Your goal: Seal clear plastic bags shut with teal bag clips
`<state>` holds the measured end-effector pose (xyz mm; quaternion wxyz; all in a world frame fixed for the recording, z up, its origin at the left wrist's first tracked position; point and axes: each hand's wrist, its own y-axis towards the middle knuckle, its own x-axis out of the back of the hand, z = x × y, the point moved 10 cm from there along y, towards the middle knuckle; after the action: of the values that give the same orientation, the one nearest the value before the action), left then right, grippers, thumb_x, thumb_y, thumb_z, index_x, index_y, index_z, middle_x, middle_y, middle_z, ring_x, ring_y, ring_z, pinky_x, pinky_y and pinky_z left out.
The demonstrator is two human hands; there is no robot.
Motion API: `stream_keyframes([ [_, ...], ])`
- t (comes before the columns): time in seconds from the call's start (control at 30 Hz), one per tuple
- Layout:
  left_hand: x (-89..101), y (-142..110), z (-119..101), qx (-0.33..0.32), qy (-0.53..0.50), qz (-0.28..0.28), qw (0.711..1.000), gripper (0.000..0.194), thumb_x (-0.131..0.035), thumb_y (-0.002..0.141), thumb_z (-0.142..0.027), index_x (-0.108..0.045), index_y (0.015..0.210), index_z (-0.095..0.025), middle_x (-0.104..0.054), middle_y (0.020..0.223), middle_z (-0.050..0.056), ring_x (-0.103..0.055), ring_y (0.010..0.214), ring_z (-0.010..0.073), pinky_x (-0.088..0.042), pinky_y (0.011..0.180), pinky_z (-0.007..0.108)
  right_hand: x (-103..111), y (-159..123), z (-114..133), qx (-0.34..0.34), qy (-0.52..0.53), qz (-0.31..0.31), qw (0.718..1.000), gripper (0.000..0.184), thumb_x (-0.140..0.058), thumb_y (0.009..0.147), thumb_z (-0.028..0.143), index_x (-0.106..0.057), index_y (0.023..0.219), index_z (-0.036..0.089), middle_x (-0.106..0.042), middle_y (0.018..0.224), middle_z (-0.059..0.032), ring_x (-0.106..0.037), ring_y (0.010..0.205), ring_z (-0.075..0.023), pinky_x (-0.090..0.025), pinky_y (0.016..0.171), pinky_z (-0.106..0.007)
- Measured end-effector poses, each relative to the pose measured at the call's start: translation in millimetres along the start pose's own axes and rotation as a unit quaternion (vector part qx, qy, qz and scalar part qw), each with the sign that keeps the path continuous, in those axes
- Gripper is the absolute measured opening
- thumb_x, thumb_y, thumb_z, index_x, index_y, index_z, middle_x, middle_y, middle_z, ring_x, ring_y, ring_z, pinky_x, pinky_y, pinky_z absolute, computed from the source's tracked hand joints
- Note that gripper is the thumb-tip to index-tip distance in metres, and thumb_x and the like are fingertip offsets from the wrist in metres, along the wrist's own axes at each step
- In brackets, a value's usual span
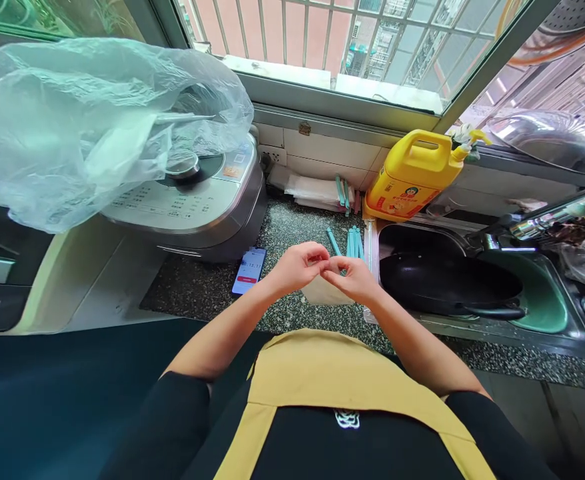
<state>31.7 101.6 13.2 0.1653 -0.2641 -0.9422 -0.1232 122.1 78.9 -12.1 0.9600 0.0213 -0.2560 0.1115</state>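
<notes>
My left hand (299, 267) and my right hand (349, 277) meet over the speckled counter, fingertips pinched together and touching. What lies between the fingers is too small and hidden to make out. Just below them is a pale beige sheet or flat bag (328, 293), its upper part covered by my hands; whether they grip it I cannot tell. Beyond my fingers one slim teal stick (333, 241) lies at a slant, with several matching teal sticks (355, 241) bunched beside it. A phone (249, 271) showing a running timer lies left of my left hand.
A rice cooker (237, 193) under a big clear plastic bag (97, 127) stands at left. Folded clear bags (317, 190) with more teal sticks lie against the wall. A yellow jug (407, 177) stands behind the sink (577, 320), which holds a black wok (447, 283).
</notes>
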Motion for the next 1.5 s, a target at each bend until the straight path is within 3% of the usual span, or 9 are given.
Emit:
stream_keyframes([
  [0.17, 7.6, -2, 15, 0.046, -0.09, -0.025, 0.995, 0.015, -0.055, 0.078, -0.028, -0.058, 0.071, -0.015, -0.059, 0.067, 0.0, -0.052, 0.064, 0.0109, -0.042, 0.059, 0.023, 10, -19, -22, -0.034, 0.034, -0.024, 0.999, 0.026, -0.066, 0.068, 0.037, -0.064, 0.083, 0.016, -0.066, 0.077, -0.0032, -0.057, 0.07, -0.0148, -0.045, 0.066, -0.027],
  [0.5, 12.6, -1, 26, 0.07, -0.165, -0.039, 0.983, 0.021, -0.061, 0.074, -0.035, -0.056, 0.069, -0.015, -0.053, 0.061, -0.002, -0.047, 0.057, 0.0094, -0.039, 0.054, 0.022, 18, -39, -37, -0.022, 0.024, -0.089, 0.995, 0.028, -0.057, 0.079, 0.04, -0.06, 0.061, 0.019, -0.061, 0.061, -0.0022, -0.055, 0.06, -0.0153, -0.043, 0.06, -0.028],
  [0.67, 8.1, -4, 28, 0.072, -0.141, -0.025, 0.987, 0.019, -0.058, 0.075, -0.034, -0.056, 0.07, -0.016, -0.054, 0.063, -0.001, -0.048, 0.059, 0.0102, -0.039, 0.055, 0.023, 18, -35, -31, -0.005, 0.017, -0.054, 0.998, 0.024, -0.064, 0.075, 0.044, -0.066, 0.075, 0.019, -0.066, 0.075, -0.0042, -0.058, 0.071, -0.0177, -0.046, 0.068, -0.031],
  [0.77, -3.6, -2, 17, 0.061, -0.111, 0.011, 0.992, 0.015, -0.056, 0.076, -0.029, -0.057, 0.07, -0.015, -0.057, 0.065, -0.001, -0.05, 0.061, 0.0107, -0.04, 0.056, 0.023, 17, -25, -19, 0.016, 0.018, -0.039, 0.999, 0.041, -0.072, 0.066, 0.047, -0.066, 0.097, 0.02, -0.066, 0.096, -0.0071, -0.058, 0.087, -0.0209, -0.046, 0.076, -0.033],
  [0.93, -17.7, 3, -3, 0.036, -0.095, 0.05, 0.994, 0.011, -0.057, 0.077, -0.024, -0.057, 0.07, -0.016, -0.058, 0.065, -0.001, -0.051, 0.062, 0.0105, -0.043, 0.06, 0.024, -14, -11, -26, -0.047, 0.121, 0.045, 0.99, 0.044, -0.066, 0.067, 0.06, -0.063, 0.07, 0.016, -0.057, 0.063, -0.0003, -0.051, 0.058, -0.0124, -0.039, 0.055, -0.026],
  [1.13, 15.4, -7, 39, 0.039, -0.247, -0.09, 0.964, 0.049, -0.067, 0.073, -0.045, -0.054, 0.112, -0.019, -0.065, 0.105, 0.009, -0.062, 0.084, 0.0146, -0.049, 0.078, 0.029, -4, -15, -38, -0.096, 0.246, -0.022, 0.964, 0.047, -0.073, 0.059, 0.061, -0.065, 0.069, 0.016, -0.064, 0.069, -0.003, -0.055, 0.062, -0.0136, -0.044, 0.058, -0.027],
  [1.27, -11.6, -20, 73, 0.1, -0.344, -0.06, 0.932, 0.072, -0.069, 0.066, -0.058, -0.049, 0.123, -0.019, -0.068, 0.093, 0.008, -0.064, 0.076, 0.0165, -0.05, 0.071, 0.029, 6, -18, -48, -0.119, 0.278, -0.083, 0.95, 0.047, -0.076, 0.055, 0.061, -0.066, 0.067, 0.017, -0.066, 0.07, -0.004, -0.057, 0.063, -0.0152, -0.047, 0.061, -0.03],
  [1.37, -23.6, -26, 75, 0.113, -0.337, -0.081, 0.931, 0.067, -0.071, 0.068, -0.049, -0.05, 0.123, -0.017, -0.069, 0.08, 0.005, -0.064, 0.074, 0.0165, -0.05, 0.07, 0.028, 3, -19, -53, -0.12, 0.269, -0.086, 0.952, 0.047, -0.074, 0.055, 0.064, -0.066, 0.067, 0.019, -0.068, 0.071, -0.0047, -0.06, 0.064, -0.0172, -0.049, 0.063, -0.033],
  [1.5, -12.2, -29, 62, 0.098, -0.228, -0.129, 0.96, 0.051, -0.061, 0.079, -0.038, -0.052, 0.124, -0.016, -0.069, 0.074, 0.003, -0.063, 0.069, 0.0149, -0.05, 0.067, 0.027, 16, -15, -46, -0.088, 0.206, -0.064, 0.973, 0.054, -0.069, 0.062, 0.064, -0.068, 0.093, 0.02, -0.07, 0.092, -0.008, -0.064, 0.082, -0.0214, -0.051, 0.074, -0.036],
])
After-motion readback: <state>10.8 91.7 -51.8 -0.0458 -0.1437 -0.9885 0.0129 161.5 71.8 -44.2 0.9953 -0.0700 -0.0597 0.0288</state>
